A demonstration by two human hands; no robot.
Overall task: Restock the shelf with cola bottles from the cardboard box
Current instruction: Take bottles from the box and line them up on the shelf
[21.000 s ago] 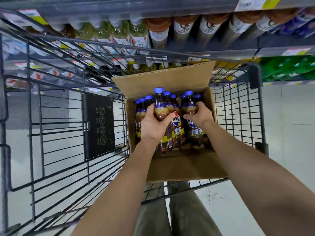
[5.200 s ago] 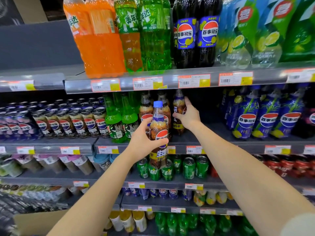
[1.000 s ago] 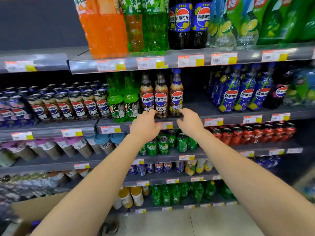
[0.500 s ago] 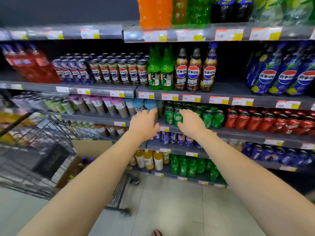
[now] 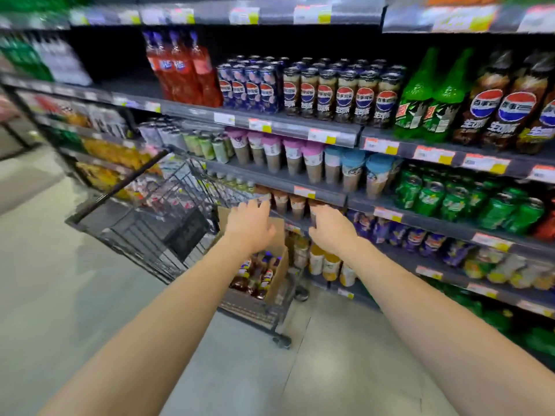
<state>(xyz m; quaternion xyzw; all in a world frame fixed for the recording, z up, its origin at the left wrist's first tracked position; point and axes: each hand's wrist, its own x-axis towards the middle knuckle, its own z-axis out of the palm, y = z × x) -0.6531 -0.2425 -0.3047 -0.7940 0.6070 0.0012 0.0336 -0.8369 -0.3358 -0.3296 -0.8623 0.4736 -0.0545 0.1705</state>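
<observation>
A single wide-angle view from the person's head, facing forward and tilted down toward the shopping cart (image 5: 135,235), which stands near, just left of centre. The shelving (image 5: 330,136) runs slantwise behind and to the right of the cart; floor (image 5: 60,295) fills the frame to the cart's left and below it

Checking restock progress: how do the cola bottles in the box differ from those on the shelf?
The cola bottles on the shelf stand in a row at the shelf edge, labels facing out; the cola bottles in the box sit packed together, seen from above. The shelf ones are high up; the boxed ones are low, inside the cardboard box in the cart. Both hold dark cola with red-and-blue labels.
</observation>
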